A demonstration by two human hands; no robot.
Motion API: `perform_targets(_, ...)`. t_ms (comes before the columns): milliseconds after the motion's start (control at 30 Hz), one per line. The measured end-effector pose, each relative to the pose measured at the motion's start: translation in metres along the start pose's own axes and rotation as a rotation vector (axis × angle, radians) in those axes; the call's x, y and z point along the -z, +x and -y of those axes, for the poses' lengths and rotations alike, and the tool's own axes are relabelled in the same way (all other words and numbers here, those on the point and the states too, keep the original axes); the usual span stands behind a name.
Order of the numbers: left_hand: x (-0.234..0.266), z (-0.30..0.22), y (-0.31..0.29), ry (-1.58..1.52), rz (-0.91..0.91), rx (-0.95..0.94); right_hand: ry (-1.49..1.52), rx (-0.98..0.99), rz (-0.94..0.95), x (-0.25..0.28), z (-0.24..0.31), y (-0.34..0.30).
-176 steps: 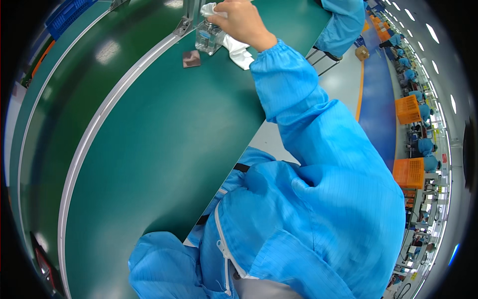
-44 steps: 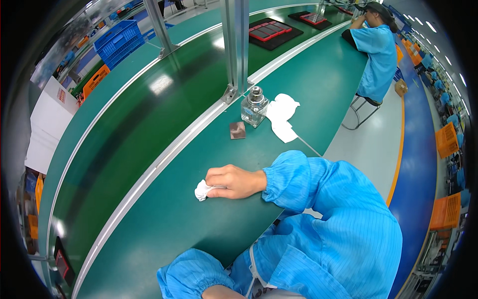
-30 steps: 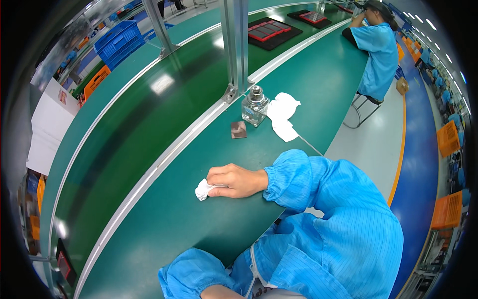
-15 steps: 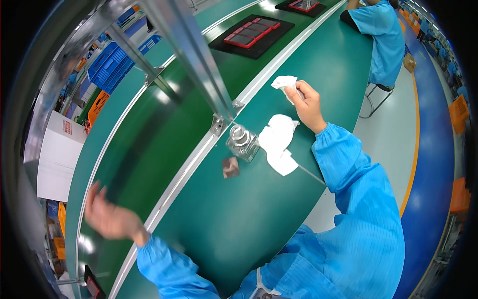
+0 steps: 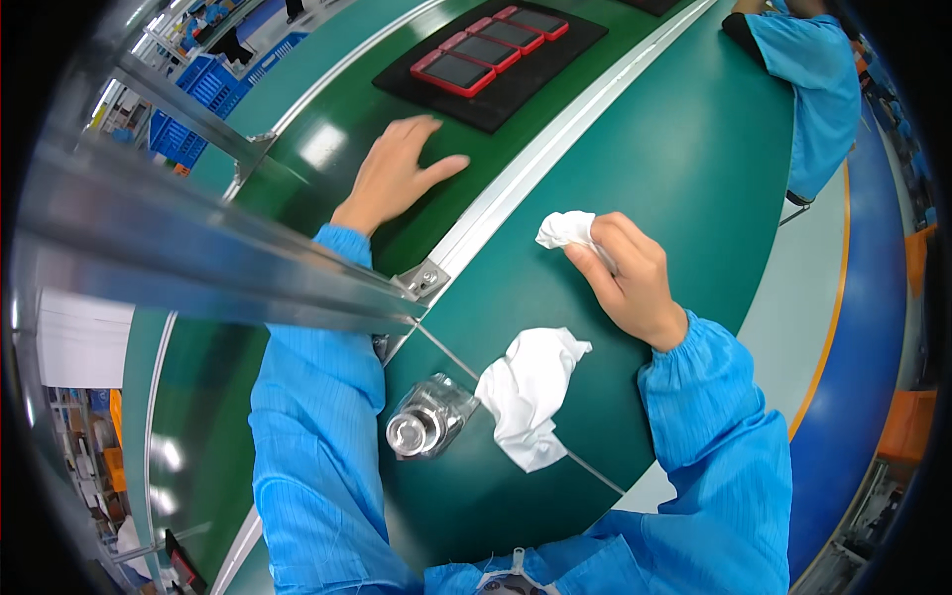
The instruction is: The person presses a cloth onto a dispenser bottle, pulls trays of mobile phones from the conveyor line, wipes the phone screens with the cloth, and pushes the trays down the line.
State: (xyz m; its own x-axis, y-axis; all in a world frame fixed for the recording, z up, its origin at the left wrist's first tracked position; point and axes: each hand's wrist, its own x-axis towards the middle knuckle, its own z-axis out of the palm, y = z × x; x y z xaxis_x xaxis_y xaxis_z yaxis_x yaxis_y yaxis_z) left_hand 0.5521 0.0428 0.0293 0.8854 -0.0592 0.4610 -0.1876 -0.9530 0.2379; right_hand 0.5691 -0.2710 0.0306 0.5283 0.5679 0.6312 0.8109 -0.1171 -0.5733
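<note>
While I hold a crumpled white cloth (image 5: pixel 565 229) over the green surface (image 5: pixel 694 149), pinched in my right hand (image 5: pixel 637 283), my left hand (image 5: pixel 392 177) is spread, thumb apart, near the black mat (image 5: pixel 540 84) bearing four red-framed panels (image 5: pixel 453 70). A second white cloth (image 5: pixel 534 392) lies beside the clear bottle (image 5: pixel 432 416).

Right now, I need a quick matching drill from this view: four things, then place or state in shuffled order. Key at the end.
Things:
1. Left hand
2. Right hand
3. Clear bottle
4. Black mat

Place or state:
A. On the green table, just left of the larger white cloth
B. Under several red-framed pieces
C. Open, over the green belt
D. Pinching a crumpled white wipe

Pairs: 1-C, 2-D, 3-A, 4-B
</note>
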Motion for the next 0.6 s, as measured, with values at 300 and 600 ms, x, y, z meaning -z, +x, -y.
perform_targets(300,-0.041,0.004,0.062,0.259,0.002,-0.243,-0.026,0.018,0.088,0.009,0.015,-0.001)
perform_targets(600,-0.016,0.004,0.057,0.463,0.327,-0.215,-0.037,0.032,0.096,0.004,0.009,-0.006)
